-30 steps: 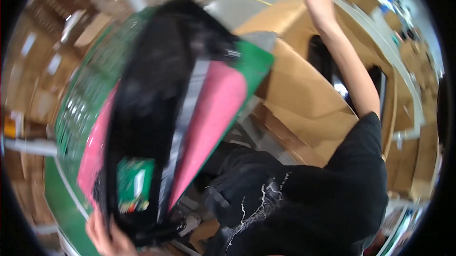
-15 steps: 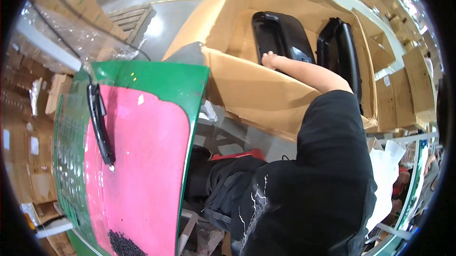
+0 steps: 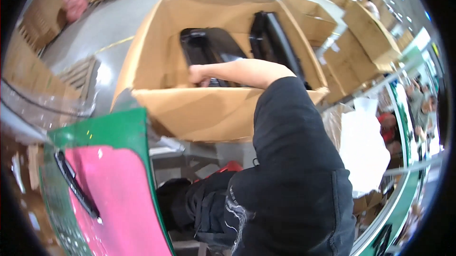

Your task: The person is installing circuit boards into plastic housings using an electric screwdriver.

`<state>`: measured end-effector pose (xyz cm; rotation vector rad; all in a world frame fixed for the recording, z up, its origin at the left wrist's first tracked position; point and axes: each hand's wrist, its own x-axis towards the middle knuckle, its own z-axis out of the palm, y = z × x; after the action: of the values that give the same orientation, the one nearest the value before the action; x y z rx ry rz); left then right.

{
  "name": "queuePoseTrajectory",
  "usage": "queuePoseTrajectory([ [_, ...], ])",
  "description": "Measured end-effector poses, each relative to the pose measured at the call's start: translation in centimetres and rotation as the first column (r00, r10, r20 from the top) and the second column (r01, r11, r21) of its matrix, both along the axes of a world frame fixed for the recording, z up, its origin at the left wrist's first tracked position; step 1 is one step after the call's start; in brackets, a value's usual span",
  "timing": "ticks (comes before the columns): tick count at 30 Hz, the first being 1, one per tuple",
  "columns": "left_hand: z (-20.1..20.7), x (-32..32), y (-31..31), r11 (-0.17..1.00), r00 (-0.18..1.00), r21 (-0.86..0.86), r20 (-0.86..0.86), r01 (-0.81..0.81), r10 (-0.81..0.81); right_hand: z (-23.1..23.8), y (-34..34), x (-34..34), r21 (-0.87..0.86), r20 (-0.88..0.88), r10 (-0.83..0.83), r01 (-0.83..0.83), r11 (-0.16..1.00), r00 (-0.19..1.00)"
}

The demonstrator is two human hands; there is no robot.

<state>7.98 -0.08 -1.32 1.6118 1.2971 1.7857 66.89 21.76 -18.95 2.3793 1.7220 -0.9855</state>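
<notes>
My right arm, in a black short sleeve, reaches across the front of an open cardboard box (image 3: 199,113). Inside it, my right hand (image 3: 199,75) is closed at the near left end of a glossy black moulded plastic panel (image 3: 206,44). The fingers look curled round the panel's edge, though their tips are hidden. Beside that panel, to the right, leans a second long black moulded part (image 3: 275,42). My left hand is out of view.
At lower left stands a green-edged table (image 3: 109,125) with a pink mat (image 3: 114,184), a black handheld tool (image 3: 76,184) lying on it. A wooden pallet (image 3: 78,77) is behind. White plastic wrapping (image 3: 363,156) hangs at right, near more cardboard boxes (image 3: 356,47).
The view has swung right and upward, so the box and table sit further left and lower. My right hand stays at the near left end of the same black panel.
</notes>
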Motion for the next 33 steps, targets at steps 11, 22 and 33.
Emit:
queuePoseTrajectory([
  [11, 3.1, 4.4, -2.9, 1.0, 0.975, 0.016, 0.221, -0.018, 0.014, 36.0, 0.7, -9.5, 0.509, -0.848, 0.271, 0.561, 0.653, 0.455],
  [22, 4.8, 5.8, 0.3, 0.89, 0.758, -0.111, 0.577, 0.442, -0.305, 37.6, -7.0, -30.4, 0.51, 0.554, 0.813, -0.845, -0.163, 0.178],
  [33, 4.2, -7.4, -6.8, 0.67, 0.879, -0.585, -0.414, -0.457, 0.239, 24.7, -6.7, -41.2, 0.399, 0.327, 0.893, -0.811, -0.428, -0.31],
])
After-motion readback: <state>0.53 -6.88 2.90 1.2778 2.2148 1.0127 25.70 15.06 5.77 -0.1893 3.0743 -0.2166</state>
